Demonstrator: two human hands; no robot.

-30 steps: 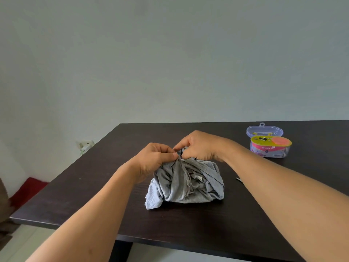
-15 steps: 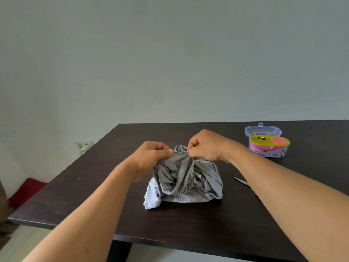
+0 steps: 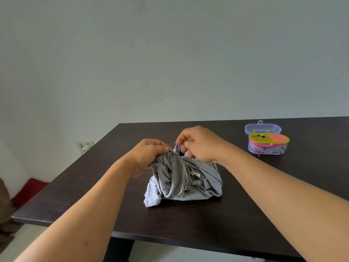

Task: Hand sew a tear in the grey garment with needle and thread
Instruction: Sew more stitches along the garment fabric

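Note:
The grey garment [image 3: 184,178] lies bunched on the dark table [image 3: 188,220], its top edge lifted. My left hand [image 3: 149,157] grips the raised fabric at its left side. My right hand [image 3: 198,143] is curled over the raised edge just to the right, thumb and forefinger pinching a thin needle [image 3: 176,142] whose tip pokes out to the left. A dark opening in the fabric shows between the two hands. The thread is too fine to make out.
A small sewing kit box [image 3: 268,146] with a yellow tray and orange disc stands at the back right, its clear lid [image 3: 262,128] open behind it. A wall socket [image 3: 85,145] sits beyond the table's left edge. A red cushion [image 3: 28,190] lies low on the left.
Both hands have lifted the garment's top edge slightly. My right hand has shifted from gripping the fabric to pinching the needle above it. The small scissors by my right forearm are now hidden.

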